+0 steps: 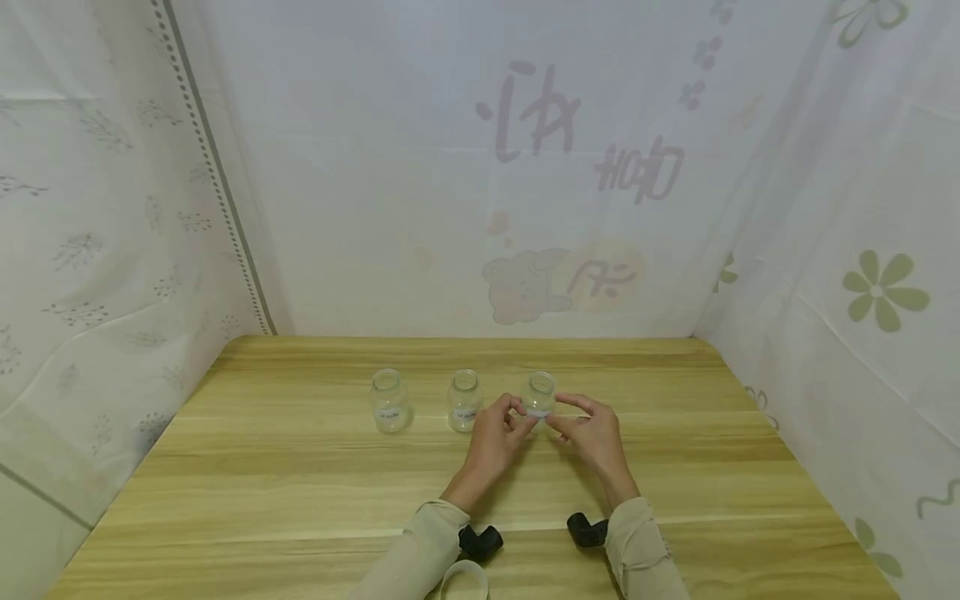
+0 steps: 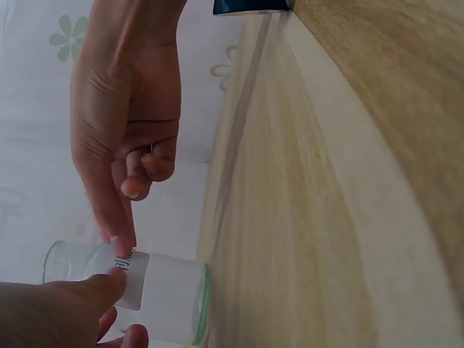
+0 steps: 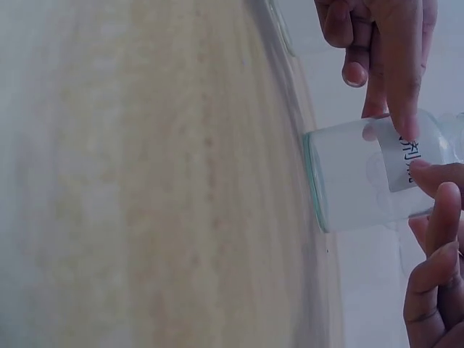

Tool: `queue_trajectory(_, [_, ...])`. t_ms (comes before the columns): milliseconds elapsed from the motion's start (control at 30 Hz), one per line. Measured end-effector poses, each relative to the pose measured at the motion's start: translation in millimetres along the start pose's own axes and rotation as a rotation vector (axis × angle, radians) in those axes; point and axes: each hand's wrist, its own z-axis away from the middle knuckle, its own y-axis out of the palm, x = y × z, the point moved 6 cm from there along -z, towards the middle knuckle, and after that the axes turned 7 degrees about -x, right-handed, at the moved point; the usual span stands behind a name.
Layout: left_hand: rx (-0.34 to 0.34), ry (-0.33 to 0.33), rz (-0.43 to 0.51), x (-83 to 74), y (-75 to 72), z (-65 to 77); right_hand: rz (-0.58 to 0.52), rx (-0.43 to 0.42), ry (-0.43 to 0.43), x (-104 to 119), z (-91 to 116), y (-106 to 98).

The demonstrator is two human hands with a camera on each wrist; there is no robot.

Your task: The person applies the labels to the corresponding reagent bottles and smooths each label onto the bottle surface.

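Note:
Both hands hold a clear, lidless glass jar (image 1: 540,385) at the right end of a row. A white label (image 2: 135,281) with dark printed characters is on its side. My left hand (image 1: 491,442) has its thumb on the label and fingers at the jar's left side. From the right, my right hand (image 1: 597,437) sets its thumb on the label, index finger along the glass. In the right wrist view the jar's base (image 3: 315,181) is close to the tabletop; whether it touches, I cannot tell. The thumbs partly hide the label.
Two similar labelled jars stand to the left, a middle jar (image 1: 465,400) near my left hand and a far-left jar (image 1: 388,402). A pale ring-shaped object (image 1: 463,581) lies by my left sleeve, partly cut off. Printed curtains enclose the wooden table (image 1: 300,467) at back and sides.

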Motion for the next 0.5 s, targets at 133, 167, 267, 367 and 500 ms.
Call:
queue_trajectory(133, [-0.025, -0.002, -0.013, -0.8, -0.4, 0.5, -0.001, 0.008, -0.012, 1.5, 0.9, 2.4])
queue_trajectory(167, [-0.031, -0.003, -0.017, -0.9, -0.5, 0.7, 0.0, 0.009, -0.013, 1.7, 1.1, 2.9])
queue_trajectory(267, [-0.036, -0.008, -0.022, -0.9, -0.4, 1.3, 0.0, 0.009, -0.016, 1.6, 1.7, 3.8])
queue_trajectory(367, [-0.032, -0.012, -0.015, -0.1, 0.5, 1.1, -0.001, 0.008, -0.018, 1.5, 2.0, 4.0])
queue_trajectory(500, [-0.03, 0.001, -0.013, -0.2, 0.8, 0.5, 0.003, 0.003, -0.017, 1.8, 1.3, 3.3])
